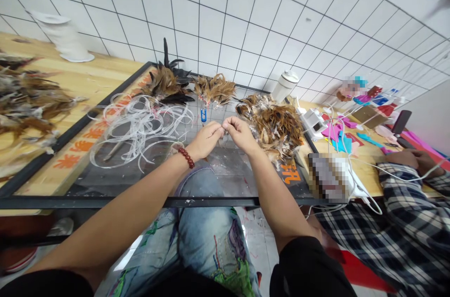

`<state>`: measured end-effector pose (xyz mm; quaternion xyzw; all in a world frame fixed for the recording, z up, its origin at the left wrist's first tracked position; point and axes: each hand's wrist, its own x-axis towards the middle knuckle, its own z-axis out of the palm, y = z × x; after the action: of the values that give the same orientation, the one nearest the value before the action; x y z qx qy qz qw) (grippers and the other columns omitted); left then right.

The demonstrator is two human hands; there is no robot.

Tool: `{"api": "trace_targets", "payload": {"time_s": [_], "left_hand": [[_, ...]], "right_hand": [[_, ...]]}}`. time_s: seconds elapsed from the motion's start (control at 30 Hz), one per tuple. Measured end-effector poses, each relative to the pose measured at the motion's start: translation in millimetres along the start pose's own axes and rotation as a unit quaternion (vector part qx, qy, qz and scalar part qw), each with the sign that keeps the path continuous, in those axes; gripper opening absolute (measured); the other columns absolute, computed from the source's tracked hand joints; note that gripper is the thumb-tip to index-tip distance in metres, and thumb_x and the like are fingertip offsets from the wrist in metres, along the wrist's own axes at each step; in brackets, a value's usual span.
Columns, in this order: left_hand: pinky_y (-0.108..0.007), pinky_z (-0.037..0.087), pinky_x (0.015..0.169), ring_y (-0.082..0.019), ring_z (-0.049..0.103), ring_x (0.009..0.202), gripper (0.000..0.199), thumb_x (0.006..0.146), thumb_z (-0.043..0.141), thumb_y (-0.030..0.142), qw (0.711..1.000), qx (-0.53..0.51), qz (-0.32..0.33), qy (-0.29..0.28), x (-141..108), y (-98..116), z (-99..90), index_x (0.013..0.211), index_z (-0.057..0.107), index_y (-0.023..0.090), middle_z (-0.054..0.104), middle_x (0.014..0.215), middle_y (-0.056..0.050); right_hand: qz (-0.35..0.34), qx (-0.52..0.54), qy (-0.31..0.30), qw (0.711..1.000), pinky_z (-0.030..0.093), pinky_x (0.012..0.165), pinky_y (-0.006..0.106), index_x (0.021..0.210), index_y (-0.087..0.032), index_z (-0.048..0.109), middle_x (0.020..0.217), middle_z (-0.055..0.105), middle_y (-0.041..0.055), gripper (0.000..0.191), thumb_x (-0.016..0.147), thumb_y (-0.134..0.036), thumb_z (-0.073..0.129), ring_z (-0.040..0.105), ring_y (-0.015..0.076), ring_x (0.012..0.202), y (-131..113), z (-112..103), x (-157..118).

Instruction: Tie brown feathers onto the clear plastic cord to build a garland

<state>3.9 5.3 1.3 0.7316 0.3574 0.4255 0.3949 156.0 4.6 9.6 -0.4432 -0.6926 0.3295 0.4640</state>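
Over the middle of the black-framed, glass-topped table (225, 202), the bare left hand (208, 140) and the bare right hand (241, 134) meet, their fingertips pinched closed; whatever lies between these hands is too small to make out. The feathers lie in several places: 2 gathered clumps sit along the table's far edge, 1 a glossy black-and-brown feather bunch (165, 81) toward its left corner, the other a golden-brown feather bunch (215, 88) near the middle of that edge. These look like the sorted or completed part, though I cannot tell whether either is bound. Much appears left: a large, tousled heap of brown-and-white feathers (276, 123) covers the table's right part, and a spread of brown and pale loose feathers (24, 105) lies beyond its left edge. A tangled coil of translucent, narrow plastic strip (137, 119) rests on the table's left half, seemingly with plenty unused, while a small blue plastic tool (203, 115) lies toward its far side, touched by neither hand. Judging by these amounts, the work seems well short of done
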Motion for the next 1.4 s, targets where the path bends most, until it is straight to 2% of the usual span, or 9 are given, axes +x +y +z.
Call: {"api": "trace_targets", "payload": {"time_s": [0.2,0.33,0.5,0.63,0.77,0.87,0.97,1.2,1.4], "left_hand": [[-0.02,0.03,0.046,-0.008,0.043,0.051,0.019,0.064,0.068,0.031,0.946,-0.244,-0.206,0.051,2,6,-2.2,0.069,0.065,0.013,0.053,0.061,-0.001],[-0.017,0.026,0.04,-0.006,0.042,0.05,0.025,0.051,0.077,0.025,0.908,-0.334,-0.242,0.069,3,8,-5.7,0.067,0.066,0.01,0.051,0.06,0.001],[-0.017,0.025,0.039,-0.005,0.041,0.05,0.017,0.053,0.076,0.02,0.89,-0.383,-0.238,0.072,5,3,-9.0,0.064,0.066,0.01,0.05,0.06,0.0],[-0.019,0.032,0.044,-0.007,0.044,0.055,0.011,0.059,0.072,0.023,0.93,-0.311,-0.176,0.084,5,2,-8.7,0.062,0.067,0.013,0.054,0.067,-0.002],[-0.028,0.046,0.072,-0.016,0.056,0.084,0.007,0.064,0.069,0.024,0.981,-0.085,-0.011,0.173,5,3,-8.1,0.062,0.07,0.018,0.059,0.089,-0.005],[-0.039,0.04,0.092,-0.023,0.052,0.104,0.005,0.067,0.068,0.022,0.968,0.096,0.064,0.221,3,6,-9.5,0.062,0.07,0.021,0.061,0.099,-0.005],[-0.044,0.032,0.099,-0.025,0.049,0.108,0.006,0.07,0.068,0.022,0.945,0.192,0.094,0.248,0,8,-11.5,0.065,0.071,0.024,0.065,0.101,-0.004],[-0.034,0.038,0.088,-0.021,0.058,0.09,0.014,0.079,0.061,0.028,0.96,0.136,0.072,0.232,-4,9,-12.9,0.082,0.074,0.026,0.069,0.087,-0.004],[-0.033,0.04,0.086,-0.02,0.06,0.085,0.018,0.078,0.059,0.024,0.965,0.119,0.071,0.223,-4,4,-14.2,0.085,0.075,0.027,0.071,0.083,-0.003]], "right_hand": [[-0.039,-0.033,0.021,0.999,0.04,0.074,0.027,0.072,-0.018,0.056,0.073,0.057,0.0004,0.019,0.083,-0.033,0.053,0.051,0.0133,0.074,2,0,0],[-0.053,-0.026,0.036,0.998,0.039,0.074,0.027,0.071,-0.018,0.058,0.076,0.056,0.0004,0.02,0.08,-0.036,0.058,0.05,0.0131,0.076,3,1,1],[-0.001,0.066,0.029,0.997,0.04,0.062,0.024,0.078,-0.019,0.061,0.07,0.058,-0.0016,0.029,0.068,-0.043,0.072,0.049,0.0107,0.064,0,2,-1],[-0.03,0.027,0.06,0.997,0.043,0.065,0.026,0.073,-0.019,0.066,0.071,0.064,0.0004,0.022,0.067,-0.039,0.073,0.053,0.0118,0.065,-3,2,-4],[-0.047,-0.021,0.106,0.993,0.045,0.065,0.027,0.069,-0.019,0.068,0.071,0.066,0.0015,0.015,0.069,-0.034,0.071,0.055,0.0122,0.064,-2,4,-5],[-0.024,0.003,0.112,0.993,0.044,0.06,0.025,0.069,-0.018,0.066,0.066,0.064,-0.0001,0.016,0.067,-0.034,0.072,0.052,0.0103,0.059,-3,9,-5],[-0.005,0.068,0.103,0.992,0.045,0.06,0.024,0.074,-0.018,0.065,0.068,0.063,-0.0007,0.021,0.065,-0.035,0.074,0.053,0.0098,0.059,-8,14,-6],[0.056,0.262,0.066,0.961,0.053,0.065,0.027,0.093,-0.019,0.064,0.065,0.064,-0.0018,0.036,0.074,-0.049,0.064,0.062,0.0116,0.059,-15,23,-4],[0.096,0.285,0.052,0.952,0.049,0.054,0.022,0.092,-0.019,0.065,0.063,0.066,-0.0028,0.037,0.066,-0.045,0.073,0.058,0.008,0.051,-18,28,-3]]}}
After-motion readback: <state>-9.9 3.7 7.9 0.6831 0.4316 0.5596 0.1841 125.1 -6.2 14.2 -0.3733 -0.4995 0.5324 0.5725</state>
